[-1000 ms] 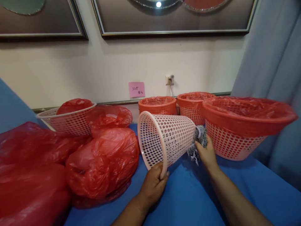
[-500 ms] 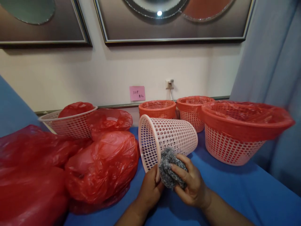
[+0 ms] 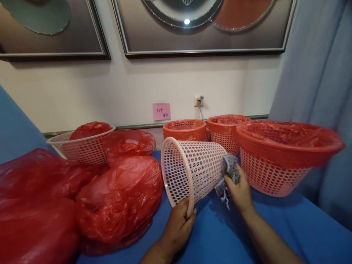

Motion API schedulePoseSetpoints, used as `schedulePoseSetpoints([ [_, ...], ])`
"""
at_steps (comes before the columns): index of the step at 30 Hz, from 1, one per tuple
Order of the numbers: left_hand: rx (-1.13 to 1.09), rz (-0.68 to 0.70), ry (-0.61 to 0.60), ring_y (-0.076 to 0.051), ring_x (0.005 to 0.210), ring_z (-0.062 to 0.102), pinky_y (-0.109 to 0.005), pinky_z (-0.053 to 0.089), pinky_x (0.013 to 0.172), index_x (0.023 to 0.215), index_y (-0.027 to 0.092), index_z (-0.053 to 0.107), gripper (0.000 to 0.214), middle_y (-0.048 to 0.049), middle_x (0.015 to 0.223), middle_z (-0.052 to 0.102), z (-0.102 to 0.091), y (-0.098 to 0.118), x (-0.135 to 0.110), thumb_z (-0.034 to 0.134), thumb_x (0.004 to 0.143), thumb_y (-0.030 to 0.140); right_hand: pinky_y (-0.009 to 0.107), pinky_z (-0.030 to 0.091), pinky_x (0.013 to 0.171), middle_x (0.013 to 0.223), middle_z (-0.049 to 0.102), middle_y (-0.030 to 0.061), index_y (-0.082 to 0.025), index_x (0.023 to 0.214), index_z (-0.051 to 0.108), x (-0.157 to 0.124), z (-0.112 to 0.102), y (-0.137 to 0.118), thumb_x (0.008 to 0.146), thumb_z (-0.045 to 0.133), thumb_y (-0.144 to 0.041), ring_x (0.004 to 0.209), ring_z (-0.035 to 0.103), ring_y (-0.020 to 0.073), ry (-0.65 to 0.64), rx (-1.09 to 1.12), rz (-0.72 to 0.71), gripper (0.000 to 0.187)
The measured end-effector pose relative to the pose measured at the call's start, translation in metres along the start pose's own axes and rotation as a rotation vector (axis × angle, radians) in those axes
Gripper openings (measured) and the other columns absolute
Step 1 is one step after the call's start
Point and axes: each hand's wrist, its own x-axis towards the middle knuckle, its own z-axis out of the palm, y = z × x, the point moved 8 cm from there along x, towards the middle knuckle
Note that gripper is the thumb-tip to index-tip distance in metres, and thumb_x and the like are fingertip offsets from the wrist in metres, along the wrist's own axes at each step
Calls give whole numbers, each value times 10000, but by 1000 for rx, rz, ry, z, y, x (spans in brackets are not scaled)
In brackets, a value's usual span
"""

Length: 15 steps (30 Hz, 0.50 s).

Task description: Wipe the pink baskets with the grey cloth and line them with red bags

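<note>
Two bare hands work in front of me, apart from each other, one at each end of a pale pink basket [image 3: 205,165]. From where I sit, the left hand [image 3: 178,223] comes up from the bottom edge, its forearm slanting up and rightward, and it is clamped on the basket's lower rim, with digits on both sides of the edge. The right hand [image 3: 240,189] reaches in from the lower right, forearm slanting up and leftward, wrist nearly straight. It grips a grey cloth [image 3: 231,168] against the closed end, one digit pressed on the near side; I can't see most of the other fingers. The basket lies tipped on its side in mid-view, mouth to the left and slightly toward me, over the blue tabletop [image 3: 214,238]; I can't tell whether it touches that surface.

Counting, I get five baskets: this one; three lined with red plastic to the right and behind, namely a large basket [image 3: 275,179] and two smaller baskets [image 3: 224,139]; and one white basket [image 3: 82,148] at far left. Red bags [image 3: 118,205] heap up on the left, too merged for me to number. On the wall I count two framed pictures [image 3: 206,40], one pink note [image 3: 161,111] and one socket [image 3: 198,101].
</note>
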Motion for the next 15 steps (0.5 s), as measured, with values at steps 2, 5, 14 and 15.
schedulePoseSetpoints([
  [2,44,6,-9,-295,1239,651,-466,479,1133,1343,226,681,400,-100,1350,704,2,-1,2,550,965,221,541,458,1124,1428,536,144,-226,1462,510,-24,9,-36,832,644,-300,1324,559,312,-99,-64,-236,649],
  [5,29,6,-30,-299,1235,648,-453,491,1114,1329,211,687,448,-110,1339,708,5,-2,4,557,909,129,527,496,1113,1569,378,137,-279,1533,413,-70,23,-89,827,592,-170,1415,494,321,-334,-51,-571,737],
  [14,-32,-19,-21,-282,1310,601,-480,423,1181,1362,228,672,581,-62,1390,686,3,-10,5,473,852,32,550,478,1103,1390,564,155,-192,1374,592,-11,7,-19,800,631,-309,1297,582,334,-56,-91,-154,588],
  [15,-33,-12,-29,-280,1305,604,-480,428,1179,1374,232,664,574,-61,1394,684,4,-9,6,468,869,42,559,488,1081,1326,612,161,-168,1351,609,3,3,4,774,662,-371,1237,616,341,-13,-84,-4,614],
])
